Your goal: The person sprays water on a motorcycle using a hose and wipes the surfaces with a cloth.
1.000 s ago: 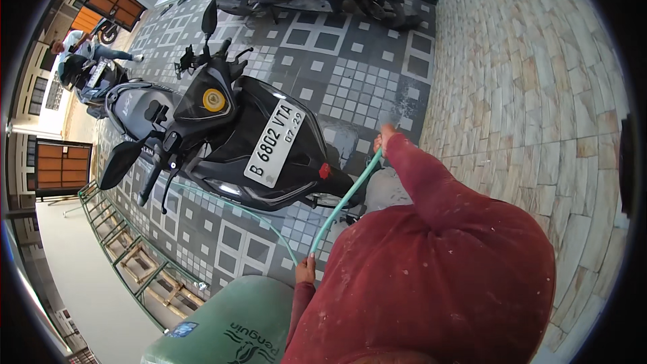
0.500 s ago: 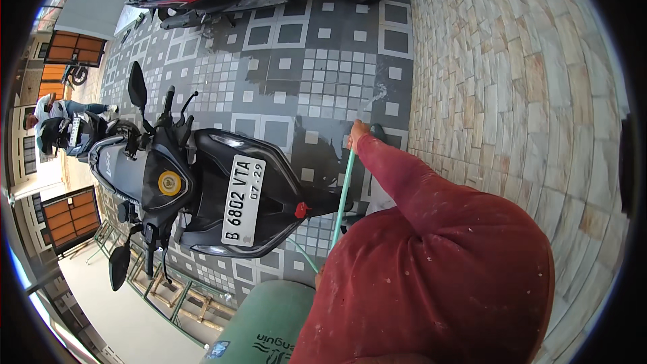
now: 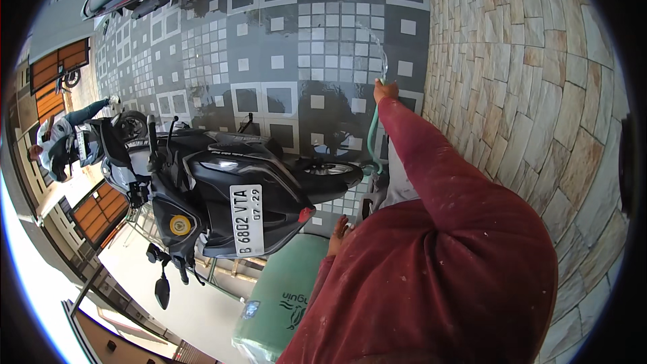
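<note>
Green hose curves down from the right hand pinching its end, the left hand loosely spread.

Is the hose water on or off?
On: a clear water stream leaves the green hose at the right hand, over the tiled floor.

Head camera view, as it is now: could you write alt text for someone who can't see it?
A person's right hand holds a green hose, water arcing from it over gray patterned floor tiles beside a parked black motor scooter. The left hand is near a green tank; another person is in the left background.
</note>
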A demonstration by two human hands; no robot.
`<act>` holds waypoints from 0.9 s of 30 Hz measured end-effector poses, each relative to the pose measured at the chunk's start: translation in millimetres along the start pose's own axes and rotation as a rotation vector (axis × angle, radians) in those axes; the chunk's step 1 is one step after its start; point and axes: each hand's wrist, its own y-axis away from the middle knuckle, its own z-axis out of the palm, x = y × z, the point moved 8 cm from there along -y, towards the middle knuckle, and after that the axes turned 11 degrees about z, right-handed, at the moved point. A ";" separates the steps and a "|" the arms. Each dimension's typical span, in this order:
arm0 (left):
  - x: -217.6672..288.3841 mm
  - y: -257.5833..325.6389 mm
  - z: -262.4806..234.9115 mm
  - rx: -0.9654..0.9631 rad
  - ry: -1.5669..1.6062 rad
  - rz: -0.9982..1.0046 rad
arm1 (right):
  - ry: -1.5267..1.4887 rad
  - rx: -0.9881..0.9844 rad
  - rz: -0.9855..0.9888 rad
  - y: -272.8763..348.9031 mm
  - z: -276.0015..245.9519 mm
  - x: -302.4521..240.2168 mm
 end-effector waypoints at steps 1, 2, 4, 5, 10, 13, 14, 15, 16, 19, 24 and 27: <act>14.3 -2.6 -0.5 0.004 -0.029 0.010 | 0.008 -0.057 0.008 -9.4 -1.4 1.2; 24.3 -8.9 0.9 -0.026 -0.041 0.010 | -0.007 -0.026 -0.006 -17.8 -12.0 3.0; 30.9 -26.1 -7.6 0.028 -0.039 -0.018 | 0.142 -0.228 -0.173 -28.2 -15.4 1.1; 27.2 -33.4 -8.2 0.010 -0.036 -0.059 | 0.224 -0.292 -0.252 -31.7 -21.6 2.7; 22.0 -70.1 7.4 -0.160 -0.030 -0.017 | 0.616 -0.386 -0.507 -43.9 -80.5 33.6; 64.1 -92.9 12.8 -0.175 -0.084 0.075 | 1.021 -0.406 -0.824 -37.8 -102.3 54.3; 86.9 -103.0 13.5 -0.172 -0.069 0.109 | 1.172 -0.372 -0.863 -40.9 -108.7 63.0; 111.6 -111.8 13.7 -0.168 -0.050 0.147 | 1.108 -0.355 -0.919 -40.8 -115.8 61.5; 136.7 -120.9 13.1 -0.162 -0.025 0.180 | 1.152 -0.381 -0.877 -46.7 -119.3 67.5; 203.0 -146.2 14.0 -0.138 0.104 0.264 | 1.132 -0.292 -0.956 -57.3 -128.4 56.6; 294.5 -198.2 20.3 -0.156 -0.160 0.471 | 1.160 -0.314 -0.831 -100.6 -135.5 22.9; 355.4 -235.0 26.2 -0.222 -0.509 0.706 | 0.299 -0.703 -0.148 -147.1 -141.0 0.7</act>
